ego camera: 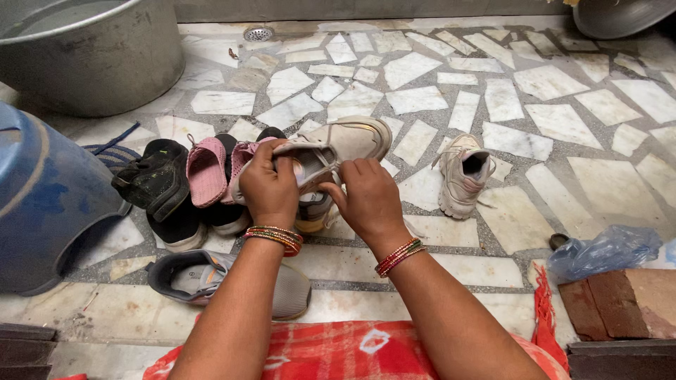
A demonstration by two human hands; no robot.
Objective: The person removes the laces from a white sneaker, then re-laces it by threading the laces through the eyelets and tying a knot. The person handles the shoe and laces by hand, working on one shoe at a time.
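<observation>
Beige sneaker (338, 144) heel hidden, seemingly under left hand (269, 186).

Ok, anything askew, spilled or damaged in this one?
Nothing damaged or spilled. Both hands, left and right, hold a beige sneaker; its mate stands apart to the right. A blue barrel lies tipped on its side.

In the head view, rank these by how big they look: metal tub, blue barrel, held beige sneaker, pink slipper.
1. Blue barrel and metal tub: both cut off by the frame and the barrel is nearer, so no ranking between them.
2. Held beige sneaker, gripped by both hands.
3. Pink slipper.
</observation>
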